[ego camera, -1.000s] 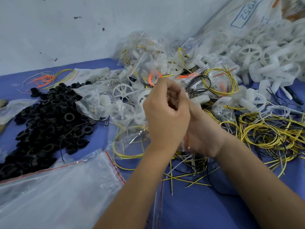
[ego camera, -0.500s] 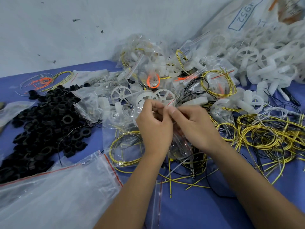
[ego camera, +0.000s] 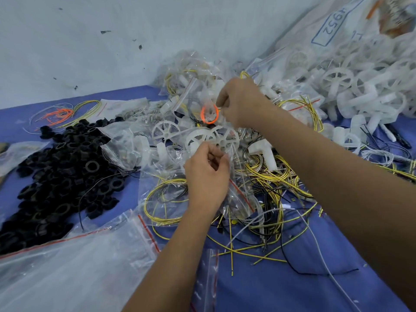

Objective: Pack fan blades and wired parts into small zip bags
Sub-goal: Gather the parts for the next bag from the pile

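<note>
Amid wire clutter [ego camera: 270, 188], perhaps bag-pinching hands [ego camera: 206, 176]

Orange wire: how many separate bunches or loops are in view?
2: an orange wire loop inside a bag by the right hand, and an orange wire tangle at far left. More may be buried.

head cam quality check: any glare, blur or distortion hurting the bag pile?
Head view: soft even light with faint shadows; glare on the clear zip bags washes out their contents; wide-angle bending shows at the sack top right; hands sharp, white fan blades far right slightly soft.
</note>
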Available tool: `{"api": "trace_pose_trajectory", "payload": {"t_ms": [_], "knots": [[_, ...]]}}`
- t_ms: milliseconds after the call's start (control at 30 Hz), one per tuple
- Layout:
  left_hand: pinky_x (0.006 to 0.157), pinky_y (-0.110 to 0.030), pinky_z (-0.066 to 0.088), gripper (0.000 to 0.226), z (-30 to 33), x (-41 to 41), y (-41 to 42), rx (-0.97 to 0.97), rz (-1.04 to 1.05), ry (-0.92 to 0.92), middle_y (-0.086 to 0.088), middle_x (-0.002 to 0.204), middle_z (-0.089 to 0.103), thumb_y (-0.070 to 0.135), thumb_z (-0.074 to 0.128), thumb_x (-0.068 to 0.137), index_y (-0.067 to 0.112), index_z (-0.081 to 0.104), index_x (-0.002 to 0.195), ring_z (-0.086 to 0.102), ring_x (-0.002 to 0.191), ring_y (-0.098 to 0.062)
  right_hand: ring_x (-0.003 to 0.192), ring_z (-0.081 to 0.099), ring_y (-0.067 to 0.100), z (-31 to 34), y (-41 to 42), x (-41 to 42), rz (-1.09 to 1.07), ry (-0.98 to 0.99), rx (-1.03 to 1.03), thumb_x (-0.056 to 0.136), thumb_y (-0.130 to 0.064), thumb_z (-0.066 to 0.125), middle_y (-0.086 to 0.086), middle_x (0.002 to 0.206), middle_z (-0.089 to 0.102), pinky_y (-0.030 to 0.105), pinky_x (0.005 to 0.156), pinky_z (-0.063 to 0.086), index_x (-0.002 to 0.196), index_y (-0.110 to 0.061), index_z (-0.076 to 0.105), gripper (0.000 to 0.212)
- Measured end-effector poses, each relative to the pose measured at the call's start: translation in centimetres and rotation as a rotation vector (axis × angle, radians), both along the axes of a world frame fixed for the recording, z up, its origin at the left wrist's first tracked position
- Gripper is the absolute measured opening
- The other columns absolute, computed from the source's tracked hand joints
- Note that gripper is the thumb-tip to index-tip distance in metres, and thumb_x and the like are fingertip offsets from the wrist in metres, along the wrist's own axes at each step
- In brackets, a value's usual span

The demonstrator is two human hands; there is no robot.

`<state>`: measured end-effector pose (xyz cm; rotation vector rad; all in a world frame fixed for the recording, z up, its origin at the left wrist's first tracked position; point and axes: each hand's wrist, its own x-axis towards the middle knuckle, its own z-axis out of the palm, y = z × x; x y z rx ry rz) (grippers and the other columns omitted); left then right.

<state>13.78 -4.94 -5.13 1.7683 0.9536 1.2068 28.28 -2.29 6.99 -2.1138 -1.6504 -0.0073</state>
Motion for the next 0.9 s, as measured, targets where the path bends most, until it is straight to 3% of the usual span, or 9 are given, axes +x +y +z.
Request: {"api": "trace_pose_trajectory", "payload": {"t_ms": [100, 200, 333, 400, 467, 600, 667, 733, 900], "knots": [[0.049, -0.015, 0.040, 0.024, 0.0, 0.0, 0.0, 0.001, -0.010, -0.014, 0.013, 0.067, 0.059, 0.016, 0.072, 0.093, 0.025, 0.055, 0.077, 0.049, 0.053, -0.003, 0.110, 0.067, 0.032, -0.9, 2.4, 0.2, -0.005, 0.000, -0.133, 0.084, 0.005, 0.063, 0.018, 0.118, 0.071, 0.042, 0.092, 0.058, 0.124, -0.002, 0.067, 0.041], [0.050, -0.013, 0.039, 0.023, -0.1, 0.1, 0.0, 0.020, -0.013, -0.018, 0.013, 0.068, 0.060, 0.014, 0.070, 0.092, 0.025, 0.056, 0.078, 0.051, 0.054, -0.003, 0.113, 0.062, 0.032, -1.8, 3.8, 0.3, -0.029, 0.018, -0.152, 0.093, -0.003, 0.060, 0.015, 0.126, 0.065, 0.034, 0.091, 0.054, 0.132, -0.005, 0.059, 0.039], [0.051, -0.015, 0.039, 0.021, -0.2, 0.1, 0.1, 0.030, -0.012, -0.026, 0.013, 0.064, 0.058, 0.015, 0.069, 0.091, 0.024, 0.055, 0.078, 0.052, 0.055, -0.004, 0.098, 0.067, 0.033, -2.3, 4.6, 0.1, -0.030, 0.073, -0.143, 0.090, -0.023, 0.073, 0.017, 0.102, 0.071, 0.038, 0.073, 0.051, 0.103, 0.000, 0.066, 0.027], [0.051, -0.015, 0.040, 0.021, -0.3, 0.1, 0.1, 0.025, -0.014, -0.029, 0.014, 0.063, 0.057, 0.016, 0.070, 0.092, 0.024, 0.055, 0.078, 0.052, 0.056, -0.005, 0.077, 0.063, 0.026, -2.0, 4.6, 0.1, -0.014, 0.117, -0.167, 0.080, -0.041, 0.084, 0.010, 0.074, 0.064, 0.035, 0.062, 0.047, 0.077, -0.008, 0.064, 0.040], [0.051, -0.015, 0.041, 0.021, -0.3, 0.1, 0.1, 0.026, -0.011, -0.028, 0.013, 0.064, 0.057, 0.015, 0.071, 0.091, 0.023, 0.056, 0.079, 0.052, 0.056, -0.005, 0.069, 0.056, 0.019, -1.8, 4.6, -0.3, -0.018, 0.109, -0.200, 0.071, -0.053, 0.088, 0.002, 0.065, 0.056, 0.030, 0.059, 0.041, 0.071, -0.014, 0.062, 0.047], [0.051, -0.016, 0.041, 0.020, -0.4, 0.1, 0.1, 0.028, -0.011, -0.029, 0.009, 0.064, 0.058, 0.011, 0.070, 0.090, 0.021, 0.056, 0.079, 0.052, 0.056, -0.005, 0.075, 0.060, 0.022, -2.4, 4.3, -0.5, -0.035, 0.122, -0.078, 0.074, -0.039, 0.088, 0.005, 0.075, 0.063, 0.031, 0.056, 0.047, 0.078, -0.009, 0.064, 0.038], [0.052, -0.018, 0.042, 0.020, -0.3, 0.2, 0.1, 0.032, -0.009, -0.023, 0.010, 0.064, 0.058, 0.012, 0.070, 0.090, 0.023, 0.057, 0.079, 0.053, 0.057, -0.006, 0.084, 0.067, 0.029, -2.6, 4.3, -0.2, -0.062, 0.152, -0.011, 0.080, -0.024, 0.078, 0.014, 0.087, 0.071, 0.040, 0.072, 0.058, 0.094, 0.000, 0.068, 0.030], [0.053, -0.020, 0.043, 0.020, -0.3, 0.2, 0.1, 0.030, -0.009, -0.019, 0.010, 0.064, 0.058, 0.011, 0.070, 0.090, 0.023, 0.057, 0.079, 0.053, 0.056, -0.006, 0.083, 0.068, 0.031, -2.5, 4.3, 0.3, -0.099, 0.202, 0.017, 0.087, -0.015, 0.067, 0.016, 0.089, 0.071, 0.040, 0.076, 0.060, 0.102, 0.005, 0.067, 0.025], [0.053, -0.015, 0.043, 0.021, -0.2, 0.2, 0.0, 0.023, 0.002, -0.007, 0.011, 0.065, 0.059, 0.010, 0.072, 0.090, 0.022, 0.058, 0.080, 0.055, 0.058, -0.004, 0.054, 0.061, 0.024, -2.0, 3.6, 1.5, -0.132, 0.624, 0.196, 0.090, -0.010, 0.068, 0.017, 0.070, 0.067, 0.031, 0.049, 0.048, 0.092, 0.008, 0.070, 0.019]]}}
